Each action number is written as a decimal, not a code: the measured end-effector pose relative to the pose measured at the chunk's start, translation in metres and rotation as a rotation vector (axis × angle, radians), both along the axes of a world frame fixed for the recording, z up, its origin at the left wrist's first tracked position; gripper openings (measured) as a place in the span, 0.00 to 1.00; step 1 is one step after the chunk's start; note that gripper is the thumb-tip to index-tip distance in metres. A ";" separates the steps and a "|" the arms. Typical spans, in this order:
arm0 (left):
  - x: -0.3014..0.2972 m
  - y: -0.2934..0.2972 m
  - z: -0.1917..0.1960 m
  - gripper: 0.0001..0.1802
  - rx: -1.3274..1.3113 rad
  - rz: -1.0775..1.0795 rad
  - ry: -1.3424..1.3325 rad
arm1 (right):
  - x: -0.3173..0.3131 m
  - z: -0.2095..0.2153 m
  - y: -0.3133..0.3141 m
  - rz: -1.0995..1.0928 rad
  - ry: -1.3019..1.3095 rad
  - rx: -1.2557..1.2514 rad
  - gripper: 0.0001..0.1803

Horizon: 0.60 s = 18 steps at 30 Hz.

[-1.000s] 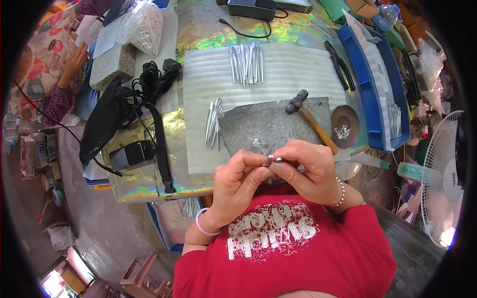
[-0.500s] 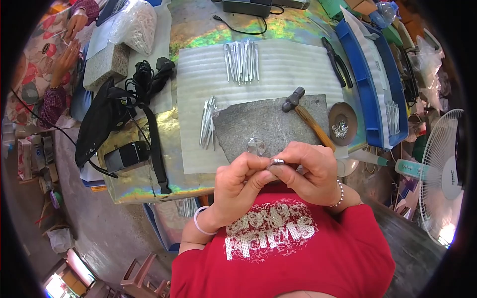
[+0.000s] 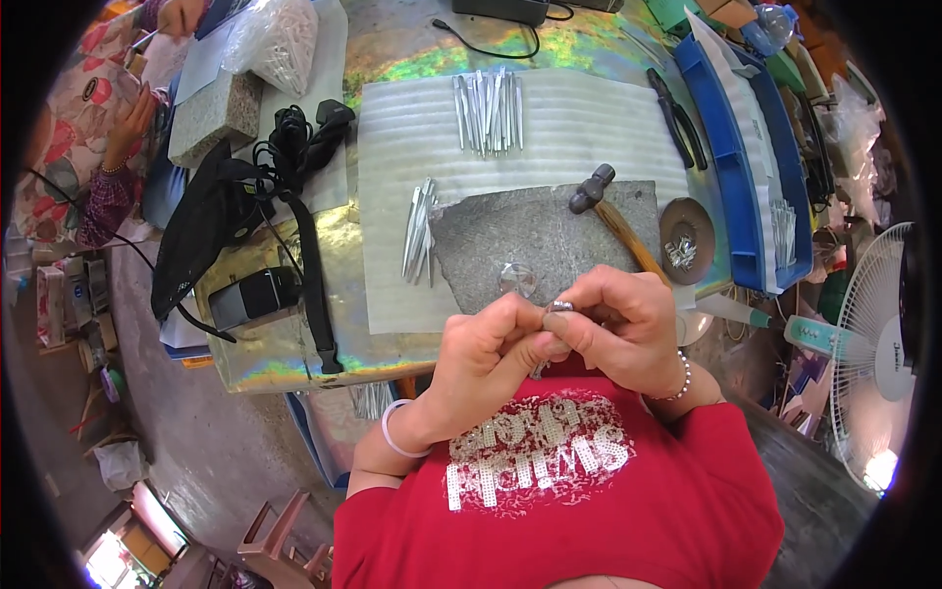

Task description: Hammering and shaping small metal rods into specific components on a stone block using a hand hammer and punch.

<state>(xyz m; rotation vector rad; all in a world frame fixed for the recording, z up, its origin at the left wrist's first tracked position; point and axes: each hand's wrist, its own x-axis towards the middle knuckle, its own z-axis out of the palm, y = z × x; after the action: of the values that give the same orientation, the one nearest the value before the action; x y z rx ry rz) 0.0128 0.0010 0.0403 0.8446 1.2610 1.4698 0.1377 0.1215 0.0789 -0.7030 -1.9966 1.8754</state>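
Pinched between my two hands is a small shiny silver metal piece (image 3: 560,306), which I cannot name more exactly. My left hand (image 3: 491,358) closes thumb and forefinger at its left side; my right hand (image 3: 618,324) grips it from the right. Fingertips cover most of it, and a bit of metal pokes out below them. Just beyond the hands lies a grey stone slab (image 3: 540,231), bearing a clear round object (image 3: 517,279) and a ball-peen hammer (image 3: 616,226) with a wooden handle. A round brown dish (image 3: 699,218) of small silver pieces sits right of the slab.
Slim metal rods (image 3: 488,113) lie on white foam sheeting (image 3: 392,128), with more rods (image 3: 419,231) left of the slab. Black-handled pliers (image 3: 677,118), a blue tray (image 3: 731,167) and a fan (image 3: 873,353) are rightward. Black straps (image 3: 311,285) lie left; another person's hand (image 3: 130,128) is far left.
Both my hands have shifted slightly, and the metal piece has turned a little between the fingertips. The whole view has moved a bit. The other person's hands have moved apart.
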 end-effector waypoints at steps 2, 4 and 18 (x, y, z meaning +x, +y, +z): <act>0.000 0.000 -0.002 0.04 -0.010 -0.011 -0.037 | 0.001 -0.005 -0.001 -0.017 0.021 -0.055 0.05; -0.001 -0.001 -0.005 0.05 -0.021 -0.022 -0.077 | 0.001 -0.008 -0.001 -0.035 0.040 -0.112 0.06; -0.026 0.012 0.017 0.10 -0.280 -0.304 -0.318 | -0.011 -0.023 0.009 -0.144 0.015 -0.607 0.09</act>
<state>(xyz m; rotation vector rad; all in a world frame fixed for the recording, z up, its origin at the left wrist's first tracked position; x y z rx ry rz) -0.0130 0.0127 0.0575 0.5596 1.0175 1.1027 0.1270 0.1309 0.0558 -0.9450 -1.3085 2.3942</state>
